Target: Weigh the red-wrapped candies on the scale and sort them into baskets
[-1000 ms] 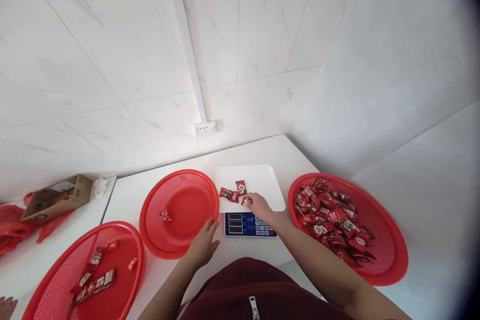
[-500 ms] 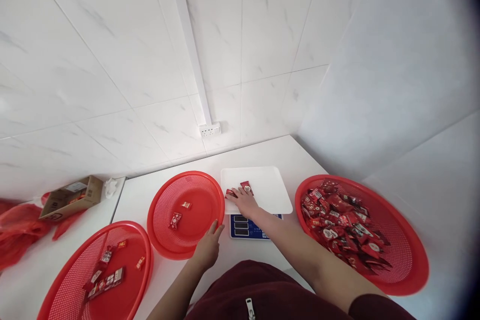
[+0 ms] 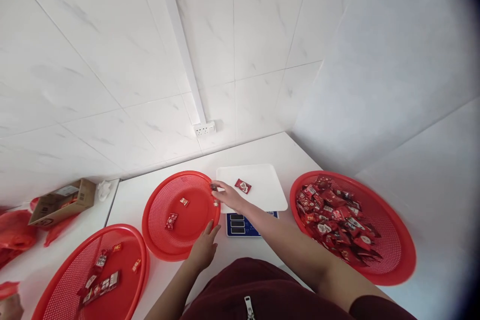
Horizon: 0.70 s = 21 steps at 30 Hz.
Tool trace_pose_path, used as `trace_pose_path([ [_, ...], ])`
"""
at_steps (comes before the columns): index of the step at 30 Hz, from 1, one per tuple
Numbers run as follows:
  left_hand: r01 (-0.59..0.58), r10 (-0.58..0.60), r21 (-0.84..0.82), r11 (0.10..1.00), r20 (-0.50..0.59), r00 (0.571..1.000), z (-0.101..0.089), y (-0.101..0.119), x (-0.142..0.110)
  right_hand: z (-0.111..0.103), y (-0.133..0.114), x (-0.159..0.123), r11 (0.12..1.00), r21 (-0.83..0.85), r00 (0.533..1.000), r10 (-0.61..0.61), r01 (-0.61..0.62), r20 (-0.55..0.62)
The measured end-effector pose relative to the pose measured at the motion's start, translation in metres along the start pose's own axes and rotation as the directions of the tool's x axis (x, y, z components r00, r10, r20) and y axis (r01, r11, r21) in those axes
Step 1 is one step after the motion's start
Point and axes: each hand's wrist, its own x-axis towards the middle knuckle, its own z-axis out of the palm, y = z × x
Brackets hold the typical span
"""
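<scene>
My right hand is at the left edge of the white scale tray, over the middle basket's rim. Its fingers pinch a small wrapped candy, mostly hidden by them. One red wrapped candy lies on the tray, above the blue scale. My left hand touches the near right rim of the red middle basket, fingers apart and no object in them. Inside that basket lie a red wrapped candy and a smaller pale one.
At right, a large red basket holds a heap of red packets. Another red basket at lower left contains several sweets. Farther left are a cardboard box, red bags and another person's hand. A socket is on the wall.
My right hand has moved left from the tray to the basket rim, taking one of the two candies. The other stays on the tray. Another person's hand has appeared at lower left.
</scene>
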Motion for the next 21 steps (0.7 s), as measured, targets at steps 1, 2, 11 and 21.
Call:
trace_pose_path([
  [1, -0.002, 0.002, 0.007, 1.0, 0.006, 1.0, -0.001, 0.001, 0.0, 0.002, -0.003, 0.003, 1.0, -0.003, 0.999, -0.03, 0.03, 0.013],
  [2, -0.004, 0.004, 0.014, 1.0, 0.012, 1.0, -0.003, 0.002, -0.001, 0.001, -0.004, 0.006, 0.996, -0.084, 0.999, -0.035, 0.034, -0.008],
  [11, -0.018, 0.018, -0.002, 1.0, 0.015, 1.0, -0.005, 0.003, -0.004, -0.067, 0.054, -0.022, 0.72, -0.648, 0.964, 0.116, -0.248, -0.24],
  [21, -0.053, 0.053, 0.0, 0.999, -0.011, 0.999, 0.0, -0.007, 0.003, -0.022, -0.008, -0.024, 0.979, -0.143, 0.983, 0.129, -0.147, -0.127],
])
